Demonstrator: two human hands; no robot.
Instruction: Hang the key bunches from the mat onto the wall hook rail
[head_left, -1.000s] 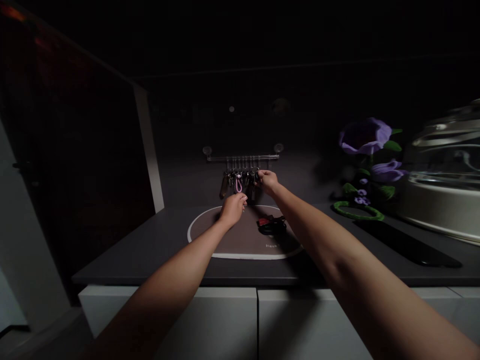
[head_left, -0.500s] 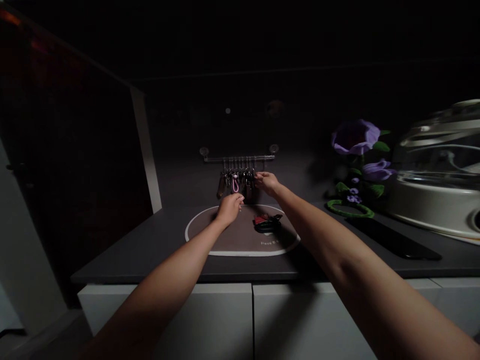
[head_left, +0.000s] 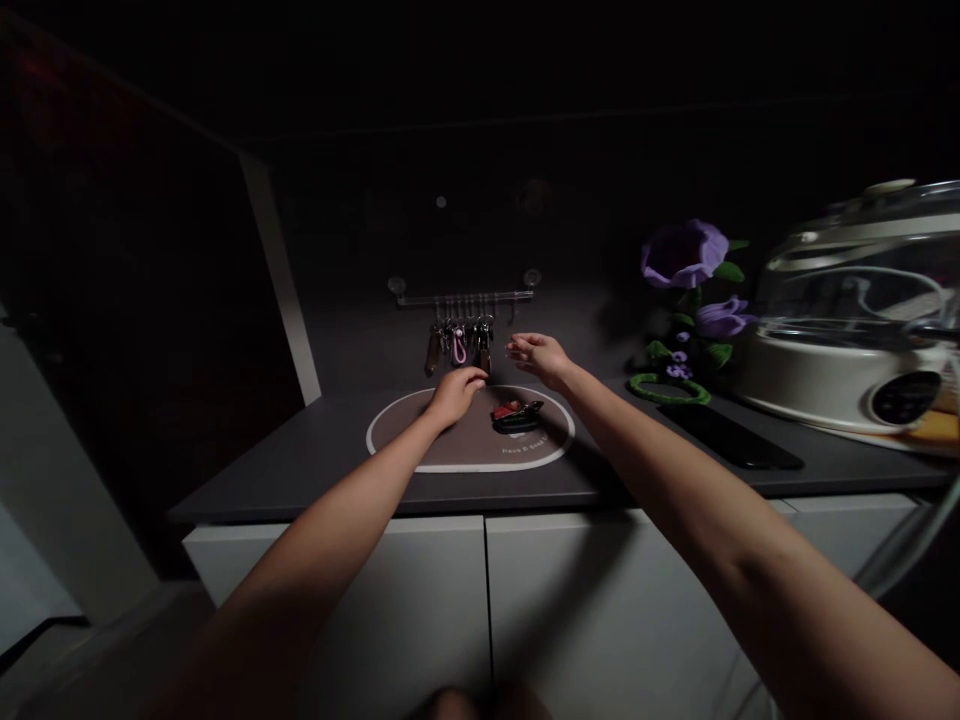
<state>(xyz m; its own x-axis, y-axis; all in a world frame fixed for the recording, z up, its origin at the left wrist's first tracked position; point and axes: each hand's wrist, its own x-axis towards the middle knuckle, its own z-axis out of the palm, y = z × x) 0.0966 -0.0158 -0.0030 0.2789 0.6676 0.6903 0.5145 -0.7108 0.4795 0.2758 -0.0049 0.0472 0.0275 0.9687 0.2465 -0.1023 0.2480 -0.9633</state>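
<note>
Dark grey counter (head_left: 262, 455) running wide here, white-rimmed mat (head_left: 442, 446) lying toward left; over right, purple flowers (head_left: 684, 255) with green ring (head_left: 671, 400), flat black slab (head_left: 733, 437), bulky clear-topped machine (head_left: 814, 376)!

Dk wall (head_left: 337, 230), wht cabs (head_left: 427, 590), dim.

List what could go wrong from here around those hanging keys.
1. The right hand, near the keys, might knock a set loose from the rail.
2. The sets hang crowded together, so rings may snag one another.
3. In this dim light, the left hand, low in front of the keys, could brush them.
</note>
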